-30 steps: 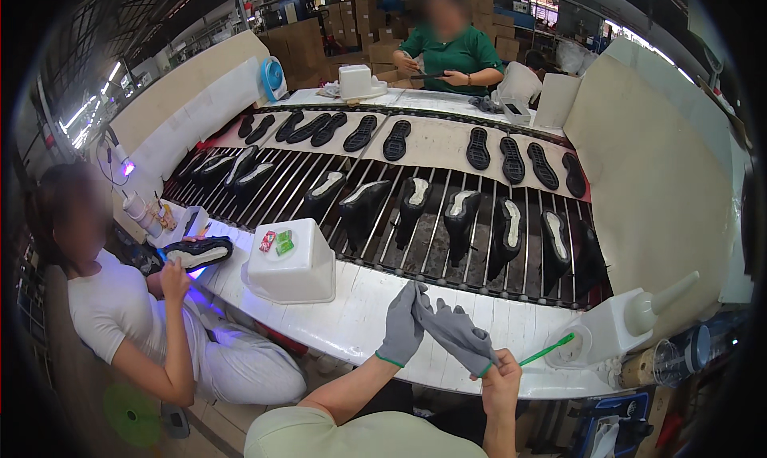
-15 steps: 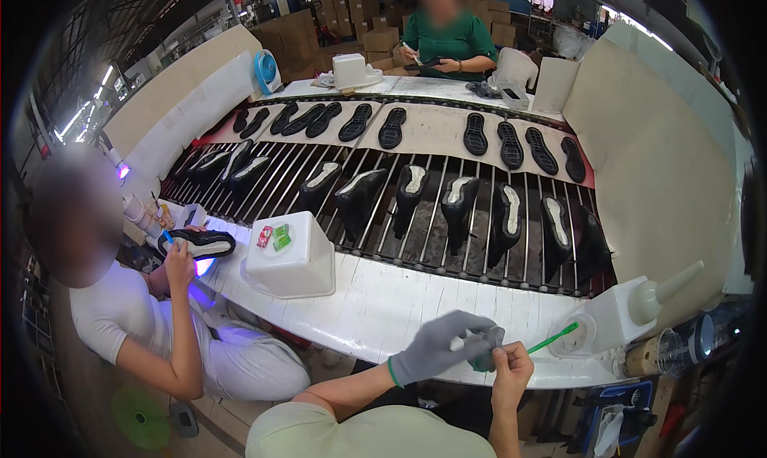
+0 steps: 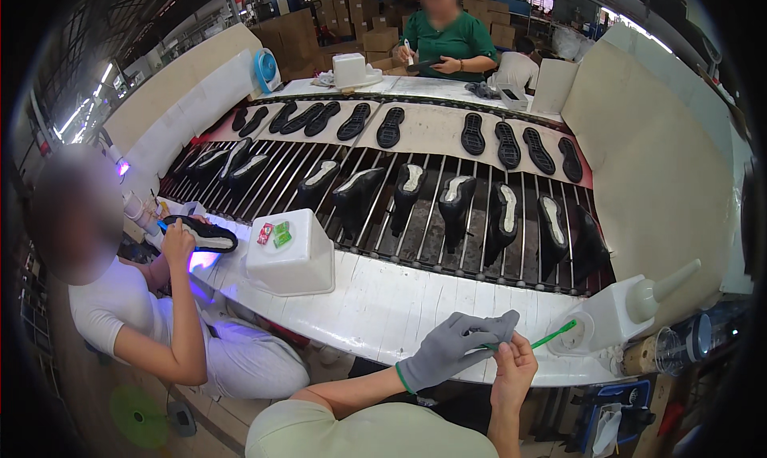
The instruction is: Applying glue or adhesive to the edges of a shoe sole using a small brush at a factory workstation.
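A grey work glove with a green cuff covers my left hand (image 3: 443, 354), whose fingers are bent toward the right. Bare, my right hand (image 3: 513, 370) meets it in front of me, thumb and fingers pinched. Grey glove fabric (image 3: 503, 327) with a bit of green edge is held between the two hands; its lower part is hidden. Just beyond my right fingers, a thin green-handled brush (image 3: 553, 335) leans toward the round opening of a white plastic container (image 3: 611, 322).
Black shoe uppers (image 3: 505, 218) with pale undersides stand on a roller conveyor (image 3: 415, 246); black soles (image 3: 472, 133) line the board behind. An upturned white bin (image 3: 289, 254) carries small packets. Cups (image 3: 643, 356) stand right. Co-workers handle shoe parts at left and across.
My gloved left hand has shifted slightly right, with its fingers straighter, and the grey fabric sits higher. My right hand stays close by. The left co-worker's shoe is tilted differently.
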`<state>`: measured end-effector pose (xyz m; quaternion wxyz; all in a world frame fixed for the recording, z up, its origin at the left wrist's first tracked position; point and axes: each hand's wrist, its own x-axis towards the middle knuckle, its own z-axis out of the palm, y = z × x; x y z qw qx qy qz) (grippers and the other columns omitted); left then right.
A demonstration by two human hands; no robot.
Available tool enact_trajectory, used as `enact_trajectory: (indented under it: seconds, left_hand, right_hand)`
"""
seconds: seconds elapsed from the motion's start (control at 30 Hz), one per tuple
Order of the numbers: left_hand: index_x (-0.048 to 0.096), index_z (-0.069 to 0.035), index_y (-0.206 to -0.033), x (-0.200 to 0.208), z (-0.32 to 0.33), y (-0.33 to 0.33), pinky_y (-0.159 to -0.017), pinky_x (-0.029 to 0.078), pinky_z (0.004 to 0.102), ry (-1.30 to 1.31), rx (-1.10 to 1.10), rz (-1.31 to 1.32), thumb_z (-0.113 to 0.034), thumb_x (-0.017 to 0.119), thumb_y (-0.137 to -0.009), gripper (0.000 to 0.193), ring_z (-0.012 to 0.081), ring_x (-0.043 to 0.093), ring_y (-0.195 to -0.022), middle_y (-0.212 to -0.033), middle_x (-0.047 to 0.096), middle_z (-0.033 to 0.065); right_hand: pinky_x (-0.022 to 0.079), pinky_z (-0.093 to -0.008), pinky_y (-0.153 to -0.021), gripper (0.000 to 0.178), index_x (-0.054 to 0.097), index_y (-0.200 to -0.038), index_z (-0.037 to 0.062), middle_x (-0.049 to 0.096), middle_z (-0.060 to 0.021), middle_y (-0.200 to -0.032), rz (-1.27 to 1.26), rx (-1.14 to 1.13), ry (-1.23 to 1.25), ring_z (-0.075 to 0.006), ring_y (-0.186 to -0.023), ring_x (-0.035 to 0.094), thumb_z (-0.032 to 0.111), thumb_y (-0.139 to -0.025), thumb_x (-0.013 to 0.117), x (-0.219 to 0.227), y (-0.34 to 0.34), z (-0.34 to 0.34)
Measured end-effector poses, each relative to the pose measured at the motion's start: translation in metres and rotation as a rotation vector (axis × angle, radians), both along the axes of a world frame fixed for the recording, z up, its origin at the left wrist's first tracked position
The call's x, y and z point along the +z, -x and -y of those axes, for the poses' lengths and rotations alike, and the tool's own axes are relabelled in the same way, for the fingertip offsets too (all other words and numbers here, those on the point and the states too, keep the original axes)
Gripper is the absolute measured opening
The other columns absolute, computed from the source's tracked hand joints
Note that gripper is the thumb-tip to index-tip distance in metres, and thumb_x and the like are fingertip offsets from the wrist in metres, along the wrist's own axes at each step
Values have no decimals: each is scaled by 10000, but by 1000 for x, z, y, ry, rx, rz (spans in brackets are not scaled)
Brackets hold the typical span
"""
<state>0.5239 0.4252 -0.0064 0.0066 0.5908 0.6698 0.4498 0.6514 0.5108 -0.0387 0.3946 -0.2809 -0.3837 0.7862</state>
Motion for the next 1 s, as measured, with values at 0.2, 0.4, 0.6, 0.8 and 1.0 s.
enact_trajectory:
  seconds: [0.2,0.4,0.6,0.8,1.0]
  left_hand:
    - [618,-61,-1010,-7,3,3,-716,524,311,96,-23,410,-124,677,-854,178,213,646,-863,-998,609,81]
    - [590,-7,-1047,-17,1,-1,-702,511,266,191,-137,859,-129,604,-928,171,135,629,-795,-925,615,47]
    - [542,1,-1084,-13,3,13,-841,518,334,-217,-549,1832,-212,458,-1003,243,170,622,-896,-974,615,99]
    - [551,-2,-1068,10,-2,5,-775,542,302,-19,-259,1712,-234,476,-995,254,160,649,-844,-978,641,91]
    - [592,-18,-899,2,-1,-5,-660,457,227,-142,-33,1315,-125,573,-947,119,73,544,-724,-726,572,6]
  right_hand:
    - [500,-254,-835,414,555,-1204,-66,646,-116,-1068,112,54,-153,-149,-940,631,-93,-802,650,13,4,10]
    - [469,-244,-763,385,551,-1119,-21,607,-67,-975,157,-7,-321,-119,-862,584,-89,-764,684,2,4,5]
    - [449,-228,-716,294,516,-985,18,565,-45,-885,234,-35,-429,-101,-780,546,-95,-758,665,-4,2,1]
    - [418,-224,-619,257,525,-924,20,555,-44,-826,285,-64,-574,-91,-693,515,-80,-746,680,0,3,5]
    - [335,-215,-480,147,623,-854,18,475,12,-591,339,170,-833,-54,-505,437,-57,-754,701,25,-2,17]
